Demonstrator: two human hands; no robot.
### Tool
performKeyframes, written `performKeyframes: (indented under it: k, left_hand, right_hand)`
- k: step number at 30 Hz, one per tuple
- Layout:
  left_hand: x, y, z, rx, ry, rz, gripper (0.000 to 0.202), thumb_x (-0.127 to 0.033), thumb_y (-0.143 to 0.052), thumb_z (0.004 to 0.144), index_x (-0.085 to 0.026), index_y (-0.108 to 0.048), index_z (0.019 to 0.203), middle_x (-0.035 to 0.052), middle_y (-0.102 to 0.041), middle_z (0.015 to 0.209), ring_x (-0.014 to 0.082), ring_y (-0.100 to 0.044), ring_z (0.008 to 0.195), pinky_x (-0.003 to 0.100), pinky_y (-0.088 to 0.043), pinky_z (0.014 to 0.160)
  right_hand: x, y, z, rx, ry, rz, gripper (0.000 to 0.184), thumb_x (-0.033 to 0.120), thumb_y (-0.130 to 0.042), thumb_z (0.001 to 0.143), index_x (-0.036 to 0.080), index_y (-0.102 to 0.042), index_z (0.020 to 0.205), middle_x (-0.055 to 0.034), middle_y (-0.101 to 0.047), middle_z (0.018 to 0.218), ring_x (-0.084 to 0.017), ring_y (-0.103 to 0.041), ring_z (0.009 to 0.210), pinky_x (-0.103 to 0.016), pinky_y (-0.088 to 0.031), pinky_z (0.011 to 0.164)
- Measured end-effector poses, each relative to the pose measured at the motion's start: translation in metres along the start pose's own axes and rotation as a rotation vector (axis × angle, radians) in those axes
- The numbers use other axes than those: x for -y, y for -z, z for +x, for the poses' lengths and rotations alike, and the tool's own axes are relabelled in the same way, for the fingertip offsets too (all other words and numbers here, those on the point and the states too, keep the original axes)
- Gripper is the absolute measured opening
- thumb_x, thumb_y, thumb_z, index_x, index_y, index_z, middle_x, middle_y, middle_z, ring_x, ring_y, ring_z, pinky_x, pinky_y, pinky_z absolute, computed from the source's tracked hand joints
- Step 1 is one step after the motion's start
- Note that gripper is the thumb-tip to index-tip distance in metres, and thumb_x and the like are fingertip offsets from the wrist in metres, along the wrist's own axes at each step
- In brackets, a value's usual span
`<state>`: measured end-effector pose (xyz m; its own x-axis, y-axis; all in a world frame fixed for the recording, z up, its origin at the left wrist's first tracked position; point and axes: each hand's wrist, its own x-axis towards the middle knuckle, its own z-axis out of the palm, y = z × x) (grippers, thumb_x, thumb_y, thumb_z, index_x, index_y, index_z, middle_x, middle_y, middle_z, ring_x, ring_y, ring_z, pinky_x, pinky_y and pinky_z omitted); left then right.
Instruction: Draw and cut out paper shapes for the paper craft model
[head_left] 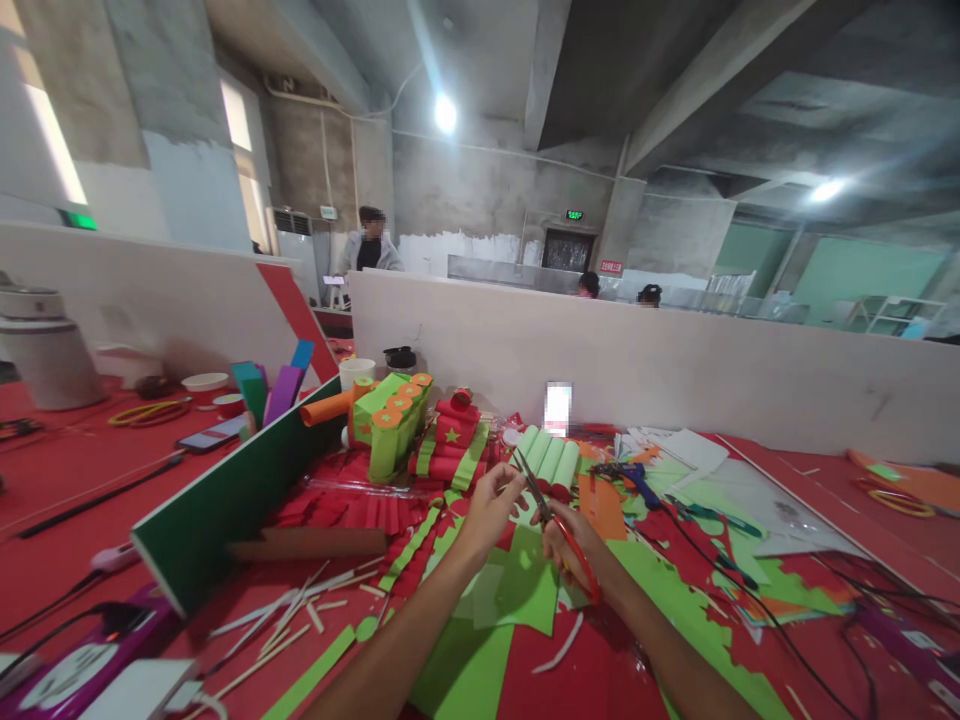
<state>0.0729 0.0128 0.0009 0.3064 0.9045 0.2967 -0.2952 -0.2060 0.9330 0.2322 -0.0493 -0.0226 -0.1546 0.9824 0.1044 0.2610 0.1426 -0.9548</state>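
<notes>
Red-handled scissors (580, 560) are gripped in my right hand (566, 540), blades pointing up and slightly left. My left hand (491, 508) is pinched closed beside the blade tips; what is between its fingers is too small to make out. Below both hands lie light-green paper sheets (521, 585) over red paper. Pale-green paper rolls (551, 455) stand in a slanted row just beyond the scissors. Behind my left hand sit a red paper model with a star (452, 435) and a green-and-orange paper model (394, 420).
A green board (225, 500) stands on the left, with thin wooden sticks (289, 610) in front of it. To the right lie a blue glue gun (637, 482), its black cord and paper scraps. A phone (558, 408) leans on the white partition (675, 370). People are beyond it.
</notes>
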Motion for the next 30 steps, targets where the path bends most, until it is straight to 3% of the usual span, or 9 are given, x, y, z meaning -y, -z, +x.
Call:
performKeyframes:
  k: [8,18,30]
  left_hand:
    - [0.002,0.0,0.0,0.002,0.003,-0.013,0.029,-0.045,-0.065,0.077,-0.018,-0.052,0.075,-0.004,-0.054,0.067,0.0092,-0.057,0.054,0.018,-0.04,0.049]
    - [-0.002,0.0,-0.002,0.014,-0.001,0.017,0.028,-0.043,-0.064,0.079,-0.018,-0.051,0.075,-0.0041,-0.052,0.066,0.0096,-0.057,0.054,0.018,-0.04,0.049]
    - [-0.004,0.0,-0.001,-0.003,0.022,-0.009,0.031,-0.045,-0.066,0.074,-0.019,-0.05,0.076,-0.005,-0.052,0.064,0.0096,-0.057,0.051,0.019,-0.039,0.047]
  right_hand:
    - [0.0,0.0,-0.002,-0.011,0.011,-0.014,0.059,0.075,-0.049,0.08,0.02,-0.054,0.102,0.0045,-0.053,0.061,-0.006,-0.038,0.036,-0.016,-0.032,0.032]
    - [0.01,-0.001,-0.007,-0.057,0.079,-0.089,0.047,0.065,-0.05,0.088,0.019,-0.056,0.095,0.0052,-0.048,0.058,-0.007,-0.036,0.038,-0.018,-0.029,0.036]
    - [0.008,0.001,-0.003,-0.067,0.12,-0.068,0.046,0.064,-0.054,0.086,0.018,-0.058,0.089,0.0037,-0.049,0.061,-0.01,-0.045,0.048,-0.02,-0.038,0.045]
